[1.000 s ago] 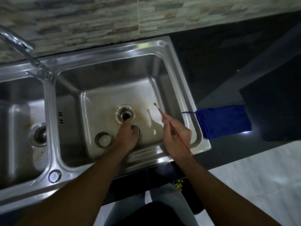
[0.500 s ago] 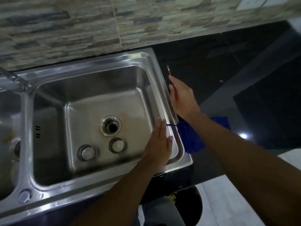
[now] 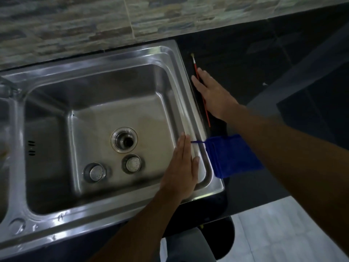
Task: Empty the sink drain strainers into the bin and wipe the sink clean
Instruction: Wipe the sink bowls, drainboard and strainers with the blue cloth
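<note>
Lower centre of frame, on sink [image 3: 56, 188] floor: two drain strainers [image 3: 131, 163], light, rigid, wet-slick; pinch by rim. Left hand [image 3: 181, 167] flat, empty. Right hand [image 3: 213, 93] splayed flat over red-handled brush [image 3: 195, 65].

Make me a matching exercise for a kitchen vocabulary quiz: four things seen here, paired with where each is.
Things:
1. red stick
2. blue cloth
3. two drain strainers
4. left hand

Places:
A. on the basin floor, beside the open drain
B. draped at the sink's right rim
C. on the dark counter, partly under the right hand
D. flat against the basin's right wall

Pairs: 1-C, 2-B, 3-A, 4-D
</note>
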{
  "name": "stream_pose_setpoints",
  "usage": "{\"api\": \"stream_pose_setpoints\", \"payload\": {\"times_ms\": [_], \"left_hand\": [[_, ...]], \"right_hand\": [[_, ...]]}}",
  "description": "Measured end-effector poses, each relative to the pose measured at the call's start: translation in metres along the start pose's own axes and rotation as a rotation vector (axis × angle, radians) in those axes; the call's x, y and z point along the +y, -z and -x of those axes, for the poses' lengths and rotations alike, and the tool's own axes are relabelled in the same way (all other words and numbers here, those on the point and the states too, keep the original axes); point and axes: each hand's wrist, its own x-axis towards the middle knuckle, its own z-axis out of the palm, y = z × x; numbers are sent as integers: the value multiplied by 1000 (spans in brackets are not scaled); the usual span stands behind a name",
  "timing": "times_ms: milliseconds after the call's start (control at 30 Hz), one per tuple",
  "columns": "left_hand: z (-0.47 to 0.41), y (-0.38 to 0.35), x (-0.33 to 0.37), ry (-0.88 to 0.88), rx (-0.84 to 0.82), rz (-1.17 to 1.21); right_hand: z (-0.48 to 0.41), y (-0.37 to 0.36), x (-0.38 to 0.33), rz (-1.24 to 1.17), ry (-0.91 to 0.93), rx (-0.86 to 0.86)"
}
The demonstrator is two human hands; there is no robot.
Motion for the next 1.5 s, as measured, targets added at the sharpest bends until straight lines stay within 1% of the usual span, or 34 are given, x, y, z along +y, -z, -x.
{"api": "stream_pose_setpoints", "payload": {"times_ms": [167, 233, 300, 400, 467, 567, 700, 733, 800, 900, 967, 1100, 1200, 1267, 1400, 1500], "left_hand": [[2, 0, -1, 7, 8, -16], [2, 0, 0, 13, 5, -31], [2, 2, 2, 22, 8, -56], [3, 8, 9, -17, 37, -139], [4, 13, 17, -83, 56, -192], [4, 19, 32, -244, 63, -246], [0, 19, 53, -455, 44, -331], [0, 18, 56, -496, 44, -360], [0, 13, 61, -508, 3, -429], [-2, 5, 62, -380, -154, -567], [-6, 3, 64, -322, -179, -574], [-15, 8, 73, -281, -204, -532], [-23, 17, 75, -308, -254, -595], [-27, 23, 77, -345, -259, -611], [-31, 32, 80, -343, -206, -481], [-29, 37, 75, -322, -219, -355]], "right_hand": [[-5, 7, -3, -7, 36, -37], [-2, 14, -3, -51, 18, -41], [8, 19, -5, -124, -5, -5], [34, 21, -11, -216, -54, 108], [59, 20, -14, -286, -90, 203], [107, 14, -17, -359, -107, 344], [176, -7, -15, -259, -51, 475], [192, -14, -14, -242, -44, 460], [219, -25, -10, -219, -40, 333], [237, -39, -2, -124, -15, 149], [236, -42, 1, -52, -11, 108], [231, -44, 5, -18, -42, 63], [231, -43, 4, -27, -68, 50], [230, -40, 3, -58, -77, 47], [228, -33, 1, -74, -102, 97], [219, -25, -4, -40, -96, 147]]}}
